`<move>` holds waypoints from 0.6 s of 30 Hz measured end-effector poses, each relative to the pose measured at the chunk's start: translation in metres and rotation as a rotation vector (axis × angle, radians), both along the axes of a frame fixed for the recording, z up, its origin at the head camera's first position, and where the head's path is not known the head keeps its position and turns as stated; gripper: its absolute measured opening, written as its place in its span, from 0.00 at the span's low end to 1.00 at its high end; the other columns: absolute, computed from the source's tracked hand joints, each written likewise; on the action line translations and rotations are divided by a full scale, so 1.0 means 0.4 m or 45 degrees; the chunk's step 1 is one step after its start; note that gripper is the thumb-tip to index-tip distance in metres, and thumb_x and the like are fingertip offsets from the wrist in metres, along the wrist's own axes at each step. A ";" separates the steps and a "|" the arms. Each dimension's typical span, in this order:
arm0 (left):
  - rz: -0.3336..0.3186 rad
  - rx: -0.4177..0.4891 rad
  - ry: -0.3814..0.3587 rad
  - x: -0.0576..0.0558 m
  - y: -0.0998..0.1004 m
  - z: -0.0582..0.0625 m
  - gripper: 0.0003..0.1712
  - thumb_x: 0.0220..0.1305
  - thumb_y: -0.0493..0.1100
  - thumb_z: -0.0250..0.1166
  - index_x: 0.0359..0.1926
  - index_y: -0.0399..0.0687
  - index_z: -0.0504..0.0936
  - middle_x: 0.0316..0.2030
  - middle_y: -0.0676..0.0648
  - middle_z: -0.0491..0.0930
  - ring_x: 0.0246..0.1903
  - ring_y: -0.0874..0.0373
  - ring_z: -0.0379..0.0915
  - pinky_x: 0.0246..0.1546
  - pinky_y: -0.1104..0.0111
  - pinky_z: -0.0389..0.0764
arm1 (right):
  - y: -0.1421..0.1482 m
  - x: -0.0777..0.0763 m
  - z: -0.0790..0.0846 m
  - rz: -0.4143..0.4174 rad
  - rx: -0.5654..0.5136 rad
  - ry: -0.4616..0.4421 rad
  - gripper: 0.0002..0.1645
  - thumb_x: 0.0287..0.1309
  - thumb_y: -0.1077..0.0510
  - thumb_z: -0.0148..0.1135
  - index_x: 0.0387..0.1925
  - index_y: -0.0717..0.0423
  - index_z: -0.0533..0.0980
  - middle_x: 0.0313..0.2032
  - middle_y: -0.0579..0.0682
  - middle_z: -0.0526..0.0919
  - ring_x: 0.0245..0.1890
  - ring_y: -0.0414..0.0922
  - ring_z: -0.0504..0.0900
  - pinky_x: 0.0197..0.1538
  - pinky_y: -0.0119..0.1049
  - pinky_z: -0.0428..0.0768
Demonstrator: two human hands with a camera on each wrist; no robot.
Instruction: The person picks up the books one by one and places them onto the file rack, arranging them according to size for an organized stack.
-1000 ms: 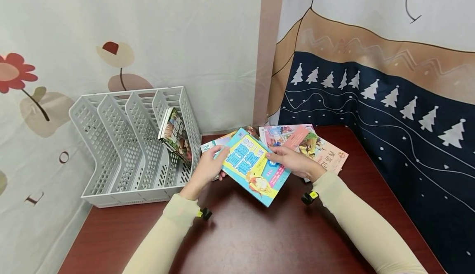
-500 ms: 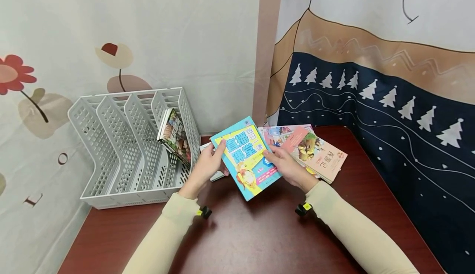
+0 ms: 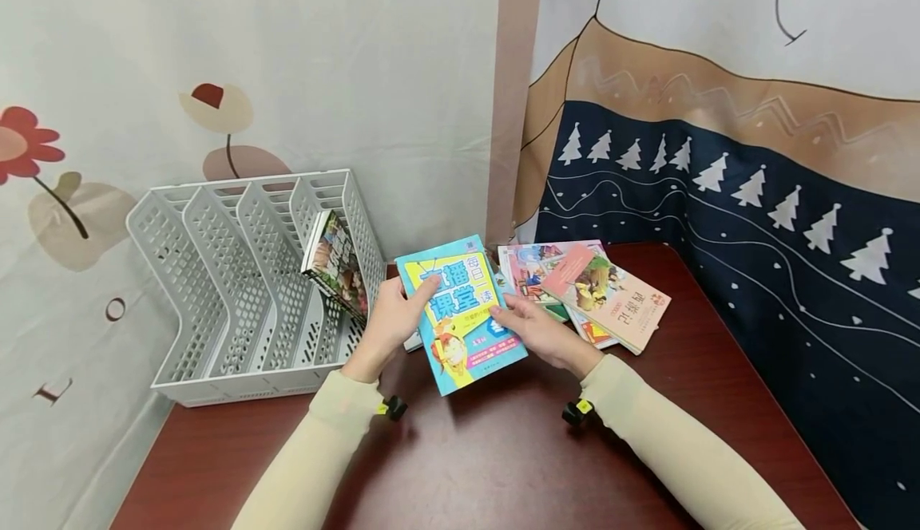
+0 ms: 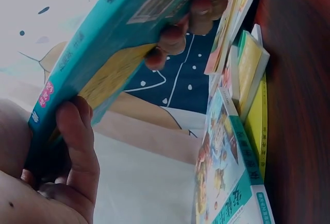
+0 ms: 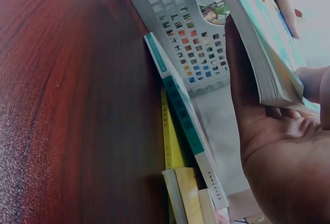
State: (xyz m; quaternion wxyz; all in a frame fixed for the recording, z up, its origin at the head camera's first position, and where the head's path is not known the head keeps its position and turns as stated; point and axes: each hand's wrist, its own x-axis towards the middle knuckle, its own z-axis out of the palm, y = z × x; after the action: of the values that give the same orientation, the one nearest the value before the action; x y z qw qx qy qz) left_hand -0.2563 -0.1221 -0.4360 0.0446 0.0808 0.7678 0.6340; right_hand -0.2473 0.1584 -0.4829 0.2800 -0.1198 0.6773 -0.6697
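A blue and yellow paperback book (image 3: 460, 318) is held up over the table, its front cover facing the head camera. My left hand (image 3: 391, 318) grips its left side, thumb across the cover and fingers underneath. My right hand (image 3: 542, 330) pinches the lower right edge, thumb on top. In the left wrist view the book's blue spine (image 4: 77, 54) runs past the left palm, and the right fingers show behind its back cover. The right wrist view has the page edges (image 5: 250, 44) lying between right thumb and fingers.
A grey perforated file rack (image 3: 251, 290) stands at the left back; a dark-covered book (image 3: 341, 263) leans in its rightmost slot. Behind my hands, several books lie in a loose pile, a peach-coloured one (image 3: 618, 306) on top at the right. A fabric wall closes off the back.
The blue and yellow book has moved left and turned more upright, both hands still holding it. My right hand has come left with it, uncovering more of the pile.
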 end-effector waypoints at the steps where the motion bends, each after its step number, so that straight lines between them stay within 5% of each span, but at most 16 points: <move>1: -0.002 -0.001 0.008 0.001 -0.001 0.001 0.26 0.81 0.63 0.66 0.61 0.48 0.89 0.43 0.40 0.95 0.35 0.52 0.95 0.38 0.63 0.93 | 0.000 0.000 -0.002 -0.005 0.006 -0.007 0.36 0.87 0.38 0.51 0.85 0.47 0.63 0.63 0.57 0.88 0.52 0.46 0.92 0.55 0.38 0.92; 15: 0.045 -0.132 0.139 0.011 -0.032 0.032 0.27 0.81 0.64 0.64 0.60 0.49 0.90 0.43 0.40 0.95 0.34 0.52 0.95 0.35 0.61 0.93 | 0.000 -0.005 -0.015 0.059 0.058 0.014 0.32 0.85 0.40 0.57 0.77 0.51 0.73 0.60 0.57 0.91 0.48 0.52 0.95 0.55 0.50 0.93; 18: 0.068 -0.159 0.187 0.011 -0.051 0.041 0.27 0.82 0.63 0.64 0.59 0.47 0.90 0.43 0.39 0.95 0.32 0.53 0.94 0.34 0.61 0.93 | -0.009 -0.006 -0.016 0.097 0.029 0.018 0.27 0.86 0.42 0.56 0.69 0.57 0.77 0.58 0.65 0.89 0.45 0.52 0.95 0.53 0.50 0.94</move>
State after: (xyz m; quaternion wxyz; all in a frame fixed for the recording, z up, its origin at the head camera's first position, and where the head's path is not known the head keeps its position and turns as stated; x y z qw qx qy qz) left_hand -0.2519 -0.1426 -0.4194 -0.0238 0.1036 0.8089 0.5783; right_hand -0.2497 0.1547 -0.4894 0.3019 -0.1471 0.6819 -0.6498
